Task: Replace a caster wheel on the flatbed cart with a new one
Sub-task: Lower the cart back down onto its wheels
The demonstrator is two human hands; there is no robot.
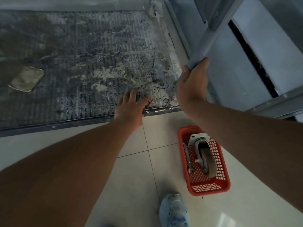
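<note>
- Head view: the flatbed cart (78,63) lies across the far left, its ribbed, stained deck facing up and its near edge along the tiled floor (134,169).
- The left hand (131,104) rests on the deck's near right corner, fingers spread and nearly straight, holding nothing.
- The right hand (193,81) grips the grey handle bar (211,35) at the cart's right end, fingers curled round the tube.
- A red basket (209,188) sits on the floor near right, apart from the cart; in it lie a caster wheel (207,158) on its side and a wrench (188,158) just to its left. Whether this caster is the new one or the old one I cannot tell.
- A shoe (173,210) shows at the near edge.
- Step in hand, as I judge it: getting hold of the cart to tip or turn it so the casters underneath can be reached. To do it well, lift with the handle while the flat hand steadies the corner, and swing the cart clear of the basket.
- No brand, label or writing can be read anywhere; the pale scrap (26,78) on the deck's left is blank at this sharpness.
</note>
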